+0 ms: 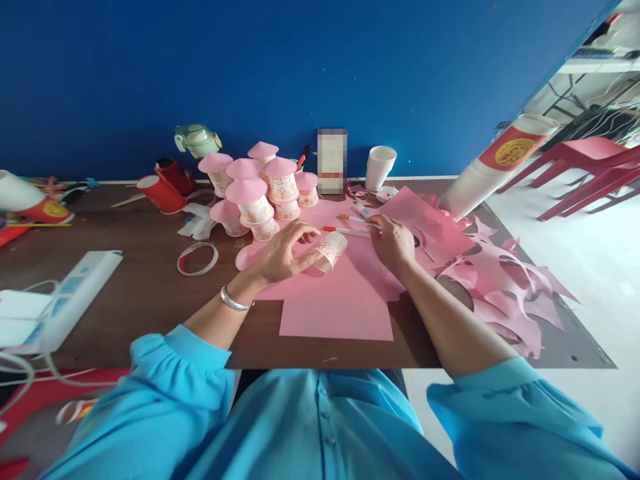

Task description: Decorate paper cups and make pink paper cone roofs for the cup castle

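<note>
Holding the tilted decorated cup (pixel 336 247) above pink paper (pixel 337 320), the left hand's (pixel 289 252) grip obscures its left edge. Whether the right hand (pixel 394 245) grips either marker (pixel 354 232) cannot be determined. Far left of centre, front pink-roofed cups (pixel 254 212) partly hide others. Scraps (pixel 505 283) cover the worktop's (pixel 150 303) right end.

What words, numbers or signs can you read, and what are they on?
No text is readable.
Paper cup stack at right: yellow emblem on red, too blurred.
Paper cup stack at left: partial yellow emblem, too blurred.
Upright pale block at the back: pixelated, unreadable.
Decorated paper cup in the left hand: no legible words.
</note>
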`<state>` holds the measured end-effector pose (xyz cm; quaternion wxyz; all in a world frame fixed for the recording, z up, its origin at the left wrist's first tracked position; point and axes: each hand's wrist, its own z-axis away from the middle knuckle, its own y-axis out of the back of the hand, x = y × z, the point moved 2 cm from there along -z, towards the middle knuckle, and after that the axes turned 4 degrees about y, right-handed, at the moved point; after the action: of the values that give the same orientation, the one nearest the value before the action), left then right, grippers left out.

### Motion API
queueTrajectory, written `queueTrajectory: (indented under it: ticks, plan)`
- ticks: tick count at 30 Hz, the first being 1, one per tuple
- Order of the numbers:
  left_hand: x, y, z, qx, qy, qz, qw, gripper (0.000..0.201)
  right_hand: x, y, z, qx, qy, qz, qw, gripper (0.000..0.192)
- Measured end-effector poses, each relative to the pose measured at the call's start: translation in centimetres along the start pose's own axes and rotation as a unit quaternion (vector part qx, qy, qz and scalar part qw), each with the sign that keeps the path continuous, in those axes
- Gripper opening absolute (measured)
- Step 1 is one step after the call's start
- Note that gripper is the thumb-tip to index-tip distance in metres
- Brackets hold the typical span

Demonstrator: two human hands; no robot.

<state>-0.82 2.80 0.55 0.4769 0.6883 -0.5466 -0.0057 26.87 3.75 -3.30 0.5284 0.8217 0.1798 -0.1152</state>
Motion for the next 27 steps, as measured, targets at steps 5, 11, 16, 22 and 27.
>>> queueTrajectory:
  ticks: [5, 11, 16, 22, 27]
  plan:
    - [-0.8, -0.6, 0.2, -0.005, 0.027, -0.001, 1.000, 0.001, -0.1, 0.4, 0.0, 0.035, 0.053, 0.010, 0.998, 0.023]
    - [-2.3, -1.3, 0.2, 0.114, 0.196, 0.200, 0.953, 0.018, -2.2, 1.1, 0.6, 0.041, 0.136, -0.191, 0.971, 0.026]
    - [-2.6, -2.5, 0.4, 0.141, 0.205, 0.259, 0.933, 0.027, -4.6, 0.2, 2.0, -0.107, 0.132, -0.484, 0.858, 0.079]
    - [-1.4, -2.7, 0.5, -0.010, 0.093, 0.136, 0.986, 0.018, -5.6, 0.5, 3.0, -0.148, 0.122, -0.482, 0.855, 0.088]
    - [-1.8, -0.8, 0.6, -0.050, 0.054, 0.065, 0.995, 0.036, -5.9, 0.4, 3.6, -0.160, 0.212, -0.317, 0.910, 0.082]
